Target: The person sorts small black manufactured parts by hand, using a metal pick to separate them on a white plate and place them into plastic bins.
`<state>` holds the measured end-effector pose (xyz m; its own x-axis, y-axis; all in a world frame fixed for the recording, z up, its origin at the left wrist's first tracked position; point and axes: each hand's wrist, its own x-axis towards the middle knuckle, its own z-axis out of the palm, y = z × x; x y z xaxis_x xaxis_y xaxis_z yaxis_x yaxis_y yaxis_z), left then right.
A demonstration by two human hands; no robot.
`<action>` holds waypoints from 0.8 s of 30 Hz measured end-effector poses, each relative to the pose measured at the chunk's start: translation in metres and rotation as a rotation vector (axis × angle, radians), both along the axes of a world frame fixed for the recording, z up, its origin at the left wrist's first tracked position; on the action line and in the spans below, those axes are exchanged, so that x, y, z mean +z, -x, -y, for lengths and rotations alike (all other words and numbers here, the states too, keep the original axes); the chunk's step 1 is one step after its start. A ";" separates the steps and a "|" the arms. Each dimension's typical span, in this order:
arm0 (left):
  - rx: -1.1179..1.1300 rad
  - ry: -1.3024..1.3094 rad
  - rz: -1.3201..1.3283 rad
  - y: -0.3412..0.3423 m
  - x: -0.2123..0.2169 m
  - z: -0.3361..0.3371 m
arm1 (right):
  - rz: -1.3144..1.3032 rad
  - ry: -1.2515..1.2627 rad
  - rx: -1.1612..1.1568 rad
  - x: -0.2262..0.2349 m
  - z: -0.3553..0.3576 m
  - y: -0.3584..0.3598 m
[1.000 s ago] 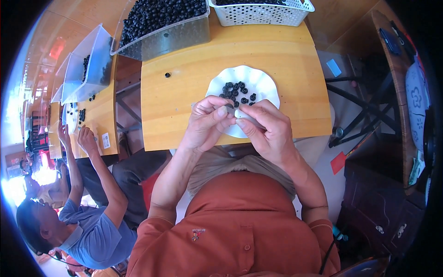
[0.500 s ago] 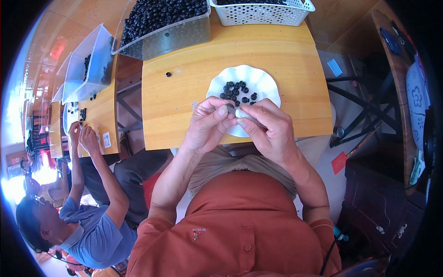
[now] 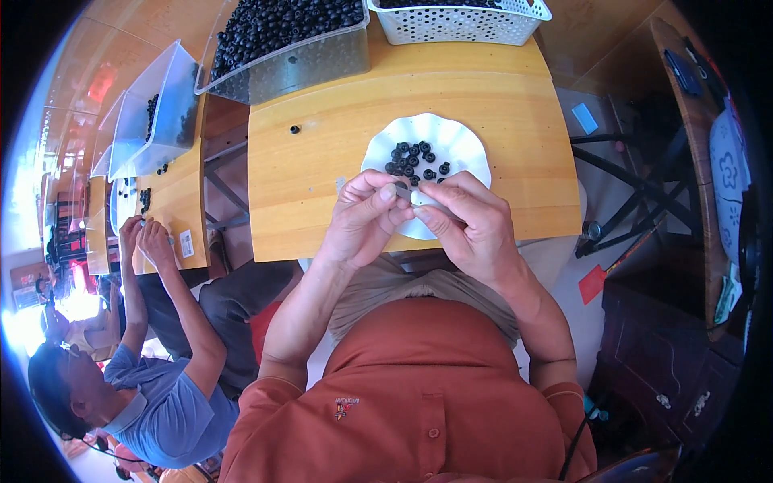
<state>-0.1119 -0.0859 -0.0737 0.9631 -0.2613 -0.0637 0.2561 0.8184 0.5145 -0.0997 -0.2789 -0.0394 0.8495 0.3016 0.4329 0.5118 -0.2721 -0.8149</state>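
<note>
My left hand [image 3: 364, 216] pinches a small dark round part [image 3: 402, 190] between thumb and fingers. In my right hand [image 3: 477, 219] is a small white rounded piece [image 3: 418, 198], held by the thumb and forefinger. The two pieces meet or nearly meet; my fingertips hide the contact. Both hands are over the near side of a white scalloped plate [image 3: 469, 149]. Several black ring-like parts [image 3: 413, 159] lie loose on that plate.
A clear bin [image 3: 310, 68] heaped with black parts and a white perforated basket [image 3: 455, 26] stand at the far table edge. One loose black part [image 3: 295, 129] lies on the wooden table [image 3: 306, 185]. At left, a person [image 3: 173, 402] works beside another clear bin [image 3: 161, 121].
</note>
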 end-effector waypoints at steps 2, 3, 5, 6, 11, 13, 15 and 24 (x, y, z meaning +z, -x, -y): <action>0.010 -0.004 -0.007 0.001 0.001 0.000 | -0.006 0.003 0.007 0.002 0.001 0.000; 0.011 -0.004 -0.007 0.001 0.000 -0.001 | -0.010 0.005 0.016 0.003 0.001 0.000; -0.002 -0.022 0.032 0.001 -0.001 -0.003 | -0.026 0.005 0.039 0.007 0.001 -0.001; -0.002 -0.022 0.031 0.002 -0.002 -0.004 | -0.041 0.006 0.060 0.008 0.002 -0.001; -0.045 -0.043 0.083 0.007 0.008 -0.008 | -0.051 -0.028 0.159 0.015 0.007 -0.001; -0.028 -0.067 0.083 0.009 0.011 -0.009 | -0.061 -0.044 0.197 0.021 0.008 -0.001; -0.012 -0.091 0.084 0.013 0.018 -0.009 | 0.017 0.058 0.117 0.024 0.009 -0.001; -0.052 -0.055 0.195 0.004 0.019 -0.017 | -0.162 -0.054 -0.096 0.014 0.032 -0.011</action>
